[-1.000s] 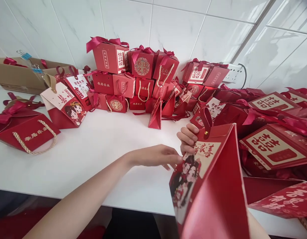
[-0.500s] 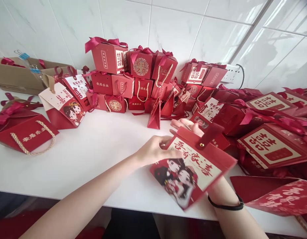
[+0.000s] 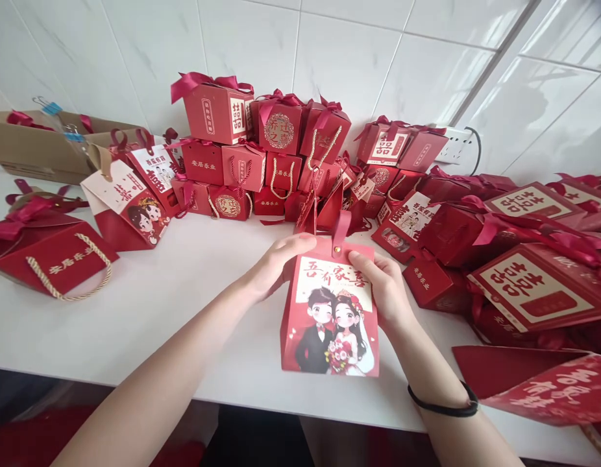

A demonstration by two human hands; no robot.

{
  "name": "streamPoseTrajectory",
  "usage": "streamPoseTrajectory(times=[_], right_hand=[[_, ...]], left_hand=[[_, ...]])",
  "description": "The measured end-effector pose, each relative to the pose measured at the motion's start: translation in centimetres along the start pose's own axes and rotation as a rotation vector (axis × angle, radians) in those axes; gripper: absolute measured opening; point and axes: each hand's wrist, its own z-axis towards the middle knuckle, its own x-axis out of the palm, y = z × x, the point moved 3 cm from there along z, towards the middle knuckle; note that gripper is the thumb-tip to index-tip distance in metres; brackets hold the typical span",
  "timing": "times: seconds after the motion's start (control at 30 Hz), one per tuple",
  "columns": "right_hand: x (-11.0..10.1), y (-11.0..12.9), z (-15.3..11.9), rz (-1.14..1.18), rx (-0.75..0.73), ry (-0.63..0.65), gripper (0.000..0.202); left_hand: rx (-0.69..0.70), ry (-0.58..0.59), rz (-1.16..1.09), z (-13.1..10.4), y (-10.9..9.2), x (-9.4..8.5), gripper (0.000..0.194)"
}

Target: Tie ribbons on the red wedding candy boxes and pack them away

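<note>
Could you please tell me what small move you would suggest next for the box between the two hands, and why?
I would probably settle the red card box with the printed couple squarely on the smooth white tabletop before loosening either grip: the left hand and the right hand are both at its upper part, and I cannot tell whether its base touches down.

One head-worn camera has it all here, riding high on the person's side of the couple-print box [image 3: 332,324], facing forward and tipping down onto that printed front! It's near, both forearms [image 3: 183,357] running from the lower edge to the box, yet wide enough for the white table [image 3: 135,311] around it and tiled wall [image 3: 252,39] beyond.
</note>
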Motion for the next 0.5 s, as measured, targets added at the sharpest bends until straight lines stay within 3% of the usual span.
streamPoseTrajectory(times=[0.07,0.2,0.5], right_hand=[[0.4,-0.1,-0.1,-0.031,0.07,0.095,0.025],[0.9,-0.5,-0.2,-0.049,0.146,0.252,0.027],[0.7,-0.3,-0.5,-0.061,0.181,0.351,0.031]], left_hand=[[-0.045,0.066,0.009,-0.1,-0.3,-0.1,0.041],[-0.084,-0.021,0.082,0.0,-0.4,-0.5,0.031],[-0.067,-0.123,0.175,0.2,-0.5,-1.0,0.024]])
